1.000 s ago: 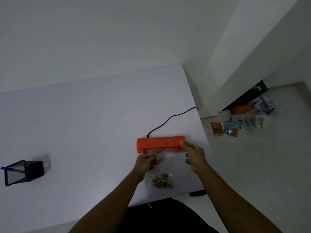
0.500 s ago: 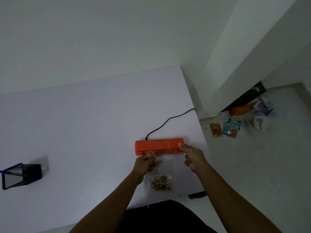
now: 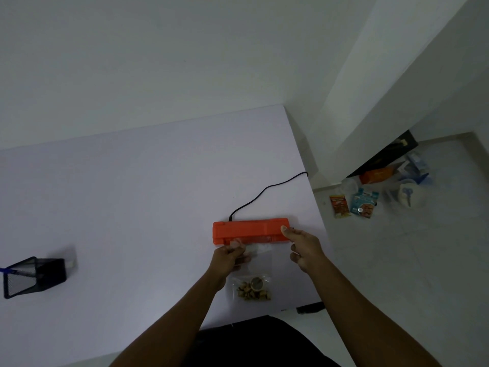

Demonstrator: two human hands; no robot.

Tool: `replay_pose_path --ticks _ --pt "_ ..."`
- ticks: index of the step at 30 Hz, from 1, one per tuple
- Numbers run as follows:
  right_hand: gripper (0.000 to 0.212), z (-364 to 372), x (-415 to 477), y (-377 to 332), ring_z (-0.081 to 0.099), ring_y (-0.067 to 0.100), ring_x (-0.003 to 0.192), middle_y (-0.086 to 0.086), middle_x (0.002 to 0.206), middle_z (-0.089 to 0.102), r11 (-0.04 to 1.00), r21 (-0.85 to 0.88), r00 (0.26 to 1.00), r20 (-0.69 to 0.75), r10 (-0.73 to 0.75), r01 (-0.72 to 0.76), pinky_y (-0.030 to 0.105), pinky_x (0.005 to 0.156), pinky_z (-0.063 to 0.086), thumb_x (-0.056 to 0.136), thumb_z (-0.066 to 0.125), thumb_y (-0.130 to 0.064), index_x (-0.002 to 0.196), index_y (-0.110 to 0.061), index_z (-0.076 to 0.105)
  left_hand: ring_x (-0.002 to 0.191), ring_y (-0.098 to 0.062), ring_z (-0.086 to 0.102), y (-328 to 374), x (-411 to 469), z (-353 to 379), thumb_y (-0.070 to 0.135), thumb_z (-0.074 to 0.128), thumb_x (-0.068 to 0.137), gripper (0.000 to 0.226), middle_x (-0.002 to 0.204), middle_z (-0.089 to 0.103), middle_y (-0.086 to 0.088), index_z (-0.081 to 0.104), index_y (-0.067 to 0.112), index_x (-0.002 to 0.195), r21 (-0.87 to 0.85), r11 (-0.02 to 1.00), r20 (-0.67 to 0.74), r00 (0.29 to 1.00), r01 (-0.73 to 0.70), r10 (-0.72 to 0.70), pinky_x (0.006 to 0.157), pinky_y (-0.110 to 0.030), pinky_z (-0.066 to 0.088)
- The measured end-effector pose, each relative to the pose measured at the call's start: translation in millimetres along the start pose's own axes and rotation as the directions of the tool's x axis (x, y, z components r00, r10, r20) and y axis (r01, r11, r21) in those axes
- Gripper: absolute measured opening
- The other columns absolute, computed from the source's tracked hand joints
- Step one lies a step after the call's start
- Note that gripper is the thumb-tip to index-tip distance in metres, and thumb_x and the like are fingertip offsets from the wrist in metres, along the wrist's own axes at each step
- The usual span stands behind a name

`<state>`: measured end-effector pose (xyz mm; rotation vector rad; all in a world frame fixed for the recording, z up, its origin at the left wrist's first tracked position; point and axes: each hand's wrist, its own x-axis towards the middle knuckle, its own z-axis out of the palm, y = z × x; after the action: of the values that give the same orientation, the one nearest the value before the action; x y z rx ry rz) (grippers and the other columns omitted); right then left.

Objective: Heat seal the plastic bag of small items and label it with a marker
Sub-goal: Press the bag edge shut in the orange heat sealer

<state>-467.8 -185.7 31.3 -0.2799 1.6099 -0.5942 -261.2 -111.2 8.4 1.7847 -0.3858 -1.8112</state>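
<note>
An orange heat sealer [image 3: 248, 230] lies on the white table [image 3: 132, 207], with a black cord [image 3: 264, 193] running off the right edge. A clear plastic bag [image 3: 255, 276] with small brownish items in its lower part lies in front of it, its top edge at the sealer's slot. My left hand [image 3: 229, 258] pinches the bag's upper left corner. My right hand [image 3: 301, 246] rests its thumb on the sealer's right end, with the other fingers curled. A marker with a blue tip [image 3: 5, 270] sticks out of a black mesh holder [image 3: 34, 276] at the far left.
The table's right edge runs just past the sealer. On the floor to the right lie snack packets [image 3: 352, 205], an orange box [image 3: 377, 174] and other clutter by a wall corner. A small dark object [image 3: 309, 308] sits at the table's near right corner.
Both hands hold nearly the same positions on the bag and the sealer. The view has shifted slightly, and nothing on the table has moved.
</note>
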Motion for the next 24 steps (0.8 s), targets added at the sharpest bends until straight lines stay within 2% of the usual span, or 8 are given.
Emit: replay_pose_path --ticks 10,14,17,21,24 --pt "0.021 4.3 -6.1 -5.7 0.034 0.010 0.050 0.006 0.077 0.058 1.000 -0.016 1.000 -0.015 -0.025 0.024 0.021 0.038 0.025 0.075 0.083 -0.015 0.092 -0.011 0.071 0.086 -0.017 0.074 2.9 -5.9 0.6 0.026 0.061 0.095 0.022 0.088 0.079 0.000 0.068 0.008 0.105 0.006 1.000 0.005 1.000 -0.016 0.016 0.089 -0.040 0.052" --pt "0.026 4.7 -9.6 -6.5 0.036 0.010 0.050 0.009 0.082 0.058 0.998 -0.019 0.998 -0.013 -0.055 0.055 0.021 0.037 0.024 0.076 0.082 -0.015 0.098 -0.009 0.071 0.086 -0.016 0.074 4.1 -8.1 -0.5 0.028 0.059 0.096 0.025 0.091 0.079 -0.001 0.068 0.007 0.107 0.024 1.000 0.013 1.000 -0.017 0.017 0.089 -0.040 0.052" --pt "0.025 5.1 -22.6 -11.7 0.040 0.012 0.054 0.009 0.087 0.060 0.991 -0.048 0.993 0.002 -0.122 0.122 0.022 0.037 0.027 0.078 0.081 -0.018 0.100 -0.013 0.070 0.089 -0.019 0.074 4.6 -7.3 -0.9 0.027 0.059 0.096 0.027 0.091 0.079 -0.001 0.067 0.006 0.110 0.038 0.999 0.014 1.000 -0.016 0.016 0.094 -0.044 0.052" --pt "0.026 12.8 -56.2 -24.6 0.043 0.011 0.056 0.004 0.083 0.060 0.963 -0.104 0.968 0.065 -0.241 0.247 0.022 0.040 0.032 0.079 0.080 -0.021 0.101 -0.013 0.069 0.080 -0.016 0.073 5.5 -8.6 1.2 0.022 0.059 0.096 0.025 0.080 0.079 0.002 0.067 0.002 0.107 0.037 0.999 -0.019 1.000 -0.004 0.005 0.087 -0.039 0.052" --pt "0.025 28.2 -90.0 -31.6 0.055 0.011 0.061 0.002 0.083 0.065 0.880 -0.244 0.913 0.098 -0.397 0.408 0.021 0.046 0.040 0.078 0.080 -0.023 0.097 -0.014 0.067 0.083 -0.018 0.074 5.9 -8.4 1.1 0.022 0.058 0.096 0.023 0.083 0.079 -0.001 0.068 0.002 0.104 0.041 0.999 -0.022 1.000 -0.007 0.008 0.090 -0.043 0.053"
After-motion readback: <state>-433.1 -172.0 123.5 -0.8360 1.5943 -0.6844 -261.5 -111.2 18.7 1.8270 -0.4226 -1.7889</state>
